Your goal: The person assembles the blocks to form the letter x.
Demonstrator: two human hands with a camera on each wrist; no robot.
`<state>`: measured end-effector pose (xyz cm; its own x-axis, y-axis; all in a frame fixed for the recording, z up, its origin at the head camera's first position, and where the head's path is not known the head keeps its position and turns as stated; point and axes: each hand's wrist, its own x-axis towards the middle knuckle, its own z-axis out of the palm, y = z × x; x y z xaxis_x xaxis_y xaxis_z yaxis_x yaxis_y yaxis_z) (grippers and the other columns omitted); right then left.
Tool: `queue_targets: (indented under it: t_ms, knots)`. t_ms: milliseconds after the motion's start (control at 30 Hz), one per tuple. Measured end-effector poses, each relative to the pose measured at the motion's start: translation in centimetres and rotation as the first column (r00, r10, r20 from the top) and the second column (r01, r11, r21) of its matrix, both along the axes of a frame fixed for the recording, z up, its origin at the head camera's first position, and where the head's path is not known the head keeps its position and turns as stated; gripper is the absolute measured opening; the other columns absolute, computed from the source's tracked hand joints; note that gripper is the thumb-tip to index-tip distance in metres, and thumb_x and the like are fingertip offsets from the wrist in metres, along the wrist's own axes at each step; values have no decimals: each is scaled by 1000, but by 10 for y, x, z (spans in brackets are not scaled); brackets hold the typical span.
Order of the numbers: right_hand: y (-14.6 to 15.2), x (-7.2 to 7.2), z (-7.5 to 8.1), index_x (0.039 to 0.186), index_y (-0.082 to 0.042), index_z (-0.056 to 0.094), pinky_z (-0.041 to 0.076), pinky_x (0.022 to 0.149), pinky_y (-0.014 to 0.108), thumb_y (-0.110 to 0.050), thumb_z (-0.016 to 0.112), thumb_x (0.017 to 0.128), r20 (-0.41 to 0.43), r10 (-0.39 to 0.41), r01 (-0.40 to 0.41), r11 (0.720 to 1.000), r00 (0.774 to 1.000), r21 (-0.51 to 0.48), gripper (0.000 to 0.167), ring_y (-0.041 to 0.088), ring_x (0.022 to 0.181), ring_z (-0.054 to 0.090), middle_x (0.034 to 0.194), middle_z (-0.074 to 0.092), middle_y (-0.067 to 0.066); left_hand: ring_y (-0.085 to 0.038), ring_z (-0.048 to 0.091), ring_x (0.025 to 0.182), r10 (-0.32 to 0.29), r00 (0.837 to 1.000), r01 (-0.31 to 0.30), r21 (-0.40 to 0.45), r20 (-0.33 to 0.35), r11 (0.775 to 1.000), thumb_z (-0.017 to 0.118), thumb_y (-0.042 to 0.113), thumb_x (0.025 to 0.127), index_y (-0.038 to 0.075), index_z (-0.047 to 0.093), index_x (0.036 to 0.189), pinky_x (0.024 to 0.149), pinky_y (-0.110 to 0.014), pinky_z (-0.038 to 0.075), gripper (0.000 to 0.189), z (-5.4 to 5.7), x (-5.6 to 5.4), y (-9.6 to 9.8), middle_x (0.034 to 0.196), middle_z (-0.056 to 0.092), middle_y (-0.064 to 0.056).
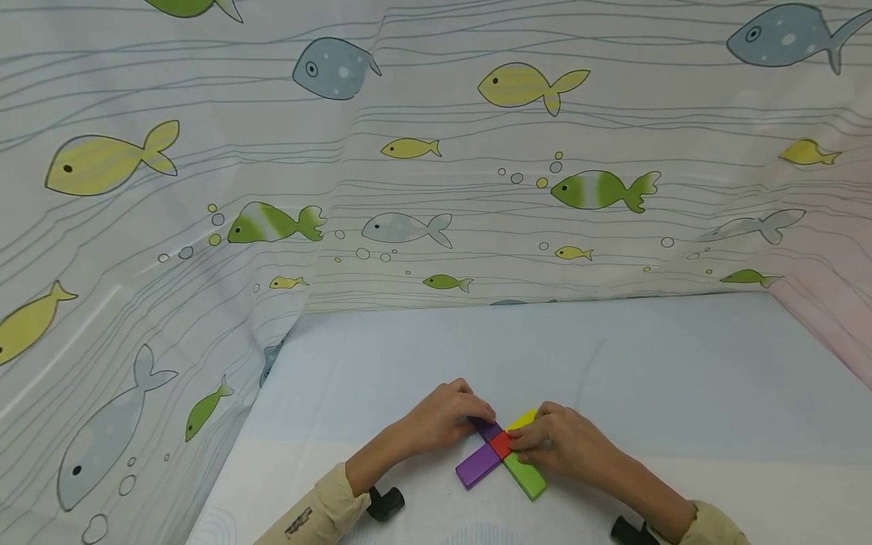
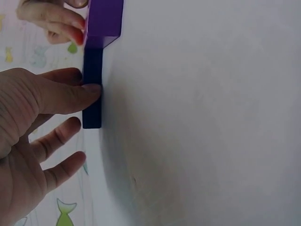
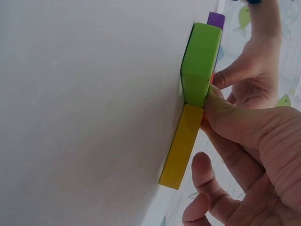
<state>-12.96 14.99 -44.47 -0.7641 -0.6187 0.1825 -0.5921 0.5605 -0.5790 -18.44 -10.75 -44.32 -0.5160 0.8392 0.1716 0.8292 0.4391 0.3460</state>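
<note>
Thin rectangular blocks form an X around a small red square block (image 1: 501,446) on the table. A dark purple block (image 2: 92,110) points up-left, a lighter purple block (image 1: 478,465) down-left, a green block (image 1: 527,479) down-right and a yellow block (image 3: 180,153) up-right. My left hand (image 1: 446,415) pinches the dark purple block between thumb and finger; its other fingers stay apart from it. My right hand (image 1: 565,444) has its thumb and index fingertips at the red block's right corner, where the green and yellow blocks meet. Those fingers partly cover the yellow block.
The table (image 1: 409,341) has a pale smooth cover. Behind it and at the left hangs a white curtain (image 1: 463,182) printed with fish. Black wrist devices (image 1: 386,504) show beside both beige sleeves (image 1: 327,506).
</note>
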Motion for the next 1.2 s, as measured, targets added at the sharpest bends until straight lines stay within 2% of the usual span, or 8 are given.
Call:
queue_targets:
  t_ms: [267,633,900,1067,1200]
  knots:
    - [0,-1,-1,101,-21,81,41,62,20,-22,82,80,27,-6,6,1000,1000,22,21,2,79,45,106,72,-13,-8,53,97,13,1000,-13,-21,-1,1000,76,8,87,17,77,107,80,-16,39,22,-2,0,0,112,71,11]
    - [-1,0,-2,102,-23,81,42,61,21,-22,82,80,16,-14,13,998,1000,54,21,3,79,45,105,72,-13,-9,53,100,17,1000,-17,-4,15,1000,75,7,87,16,77,109,82,-18,40,24,-3,2,0,115,70,10]
    - [-5,0,0,97,-22,82,43,62,21,-20,83,79,-82,18,-13,998,996,62,18,4,78,46,97,73,-15,-10,53,101,12,1000,-12,0,11,1000,75,9,88,16,77,108,84,-19,40,22,-5,4,-2,116,69,10]
    - [-6,-1,0,94,-23,82,46,66,24,-21,84,78,-166,33,-21,997,986,72,16,7,82,50,95,72,-16,-11,54,101,8,1000,-8,12,7,1000,75,9,87,15,77,107,85,-20,41,20,-2,5,-2,117,70,8]
    - [-5,-3,-3,95,-22,82,47,69,25,-20,84,78,-228,44,-41,999,973,20,18,8,85,52,98,73,-13,-13,54,103,10,1000,-10,28,10,1000,75,8,87,15,77,106,86,-22,42,20,3,8,-6,117,70,6]
